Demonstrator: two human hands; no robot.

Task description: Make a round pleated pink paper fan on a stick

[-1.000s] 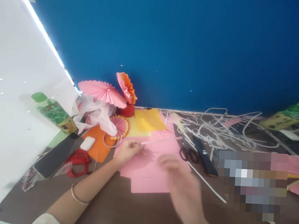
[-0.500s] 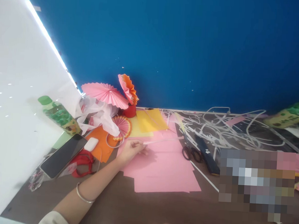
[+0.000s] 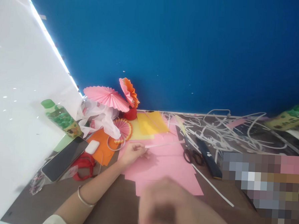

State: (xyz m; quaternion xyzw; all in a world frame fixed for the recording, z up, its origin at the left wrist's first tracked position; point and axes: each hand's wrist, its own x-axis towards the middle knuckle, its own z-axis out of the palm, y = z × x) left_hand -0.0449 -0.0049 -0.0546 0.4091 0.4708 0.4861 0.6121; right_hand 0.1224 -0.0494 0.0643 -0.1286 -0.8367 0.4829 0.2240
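My left hand (image 3: pixel 132 153) rests on the pink paper sheets (image 3: pixel 166 166) and pinches the near end of a thin white paper strip (image 3: pixel 164 145) that runs off to the right. My right hand (image 3: pixel 174 210) is close to the camera at the bottom middle, badly blurred, so its fingers cannot be read. Black-handled scissors (image 3: pixel 193 156) lie just right of the pink sheets, beside a dark flat tool (image 3: pixel 208 157).
Pink and orange pleated paper fans (image 3: pixel 107 97) stand at the back by a blue wall. Yellow sheets (image 3: pixel 151 122), an orange sheet (image 3: pixel 100 146), a phone (image 3: pixel 64 158), white earbud case (image 3: pixel 92 146), green bottle (image 3: pixel 61 118) and tangled white strips (image 3: pixel 228 131) lie around.
My right hand dropped out of view below the frame, then came back up close to the camera, blurred. My left hand kept its pinch on the strip.
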